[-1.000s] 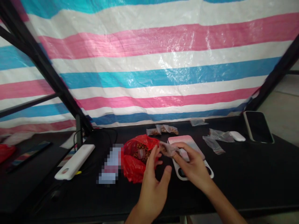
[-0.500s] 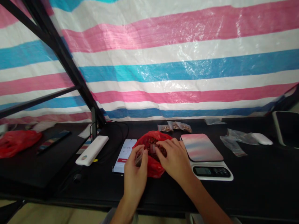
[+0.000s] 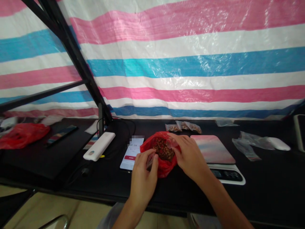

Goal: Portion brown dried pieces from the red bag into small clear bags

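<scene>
A red plastic bag (image 3: 163, 170) stands with its mouth spread wide, holding many small brown dried pieces (image 3: 164, 149). My left hand (image 3: 144, 173) is at the bag's near left edge, thumb and fingers closed on a small clear plastic bag (image 3: 150, 159), which they partly hide. On the far side, my right hand (image 3: 190, 156) has its thumb within the red bag's mouth and its fingers over the outside, gripping the right rim. Just right of this hand lies a digital scale (image 3: 216, 149) with a shiny top plate, its display partly covered by my wrist.
Filled small bags (image 3: 188, 126) lie behind the red bag. A phone with a timer (image 3: 130, 160) and a white power bank (image 3: 99, 147) are on the left. Clear bags (image 3: 247, 148) and a white case (image 3: 278, 143) lie on the right. A black frame post (image 3: 82, 68) rises on the left.
My right hand has moved from over the brown pieces to the red bag's right rim, uncovering the contents. The left hand keeps its hold. The whole view has shifted slightly.
</scene>
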`<state>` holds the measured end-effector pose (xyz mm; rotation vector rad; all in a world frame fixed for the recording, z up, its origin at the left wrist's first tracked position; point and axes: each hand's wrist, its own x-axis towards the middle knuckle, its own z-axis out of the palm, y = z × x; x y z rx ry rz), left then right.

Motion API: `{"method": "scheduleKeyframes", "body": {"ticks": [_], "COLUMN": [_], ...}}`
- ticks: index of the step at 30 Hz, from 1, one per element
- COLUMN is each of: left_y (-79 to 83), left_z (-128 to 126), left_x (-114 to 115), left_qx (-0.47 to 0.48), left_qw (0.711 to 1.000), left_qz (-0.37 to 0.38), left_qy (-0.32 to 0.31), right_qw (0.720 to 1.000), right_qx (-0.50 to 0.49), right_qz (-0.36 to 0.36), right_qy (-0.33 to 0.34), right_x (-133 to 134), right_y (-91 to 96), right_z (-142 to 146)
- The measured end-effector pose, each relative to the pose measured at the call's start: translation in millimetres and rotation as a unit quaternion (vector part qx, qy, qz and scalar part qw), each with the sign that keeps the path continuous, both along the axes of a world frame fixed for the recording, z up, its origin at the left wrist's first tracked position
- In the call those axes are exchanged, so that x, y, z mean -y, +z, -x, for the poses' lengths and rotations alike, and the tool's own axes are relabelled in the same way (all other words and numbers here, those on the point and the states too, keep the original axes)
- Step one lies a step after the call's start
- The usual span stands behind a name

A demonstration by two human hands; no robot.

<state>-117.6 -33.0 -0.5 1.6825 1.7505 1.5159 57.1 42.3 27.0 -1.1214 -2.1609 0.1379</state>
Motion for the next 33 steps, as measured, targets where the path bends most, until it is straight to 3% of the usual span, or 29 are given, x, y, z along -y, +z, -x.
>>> {"method": "scheduleKeyframes", "body": {"ticks": [5,10,18,22,28,33], "left_y": [-2.7,-1.2,-3.8,-4.6,-2.0,-1.8], "left_z": [-5.4,-9.0,-10.8,-10.9,-11.8,-14.8], "left_x": [-2.5,-6.4,-14.5,-17.6,-20.2,-20.5], "left_qx": [-0.016,0.020,0.168,0.219,0.235,0.179], "left_qw": [0.999,0.999,0.985,0.975,0.972,0.984], "left_qz": [0.015,0.013,0.036,0.020,0.027,0.023], "left_qy": [-0.026,-0.042,-0.030,0.008,-0.017,-0.014], "right_qw": [0.994,0.991,0.988,0.989,0.976,0.970], "right_qx": [0.103,0.100,0.038,-0.019,-0.167,-0.216], "right_qz": [0.025,0.071,0.105,0.117,0.141,0.100], "right_qy": [0.007,0.061,0.109,0.088,0.011,0.046], "right_x": [6.3,10.3,14.7,16.8,10.4,17.1], "right_y": [0.8,1.9,-5.6,-10.0,-13.8,-1.9], "right_z": [-7.1,9.5,22.9,28.9,18.5,15.6]}}
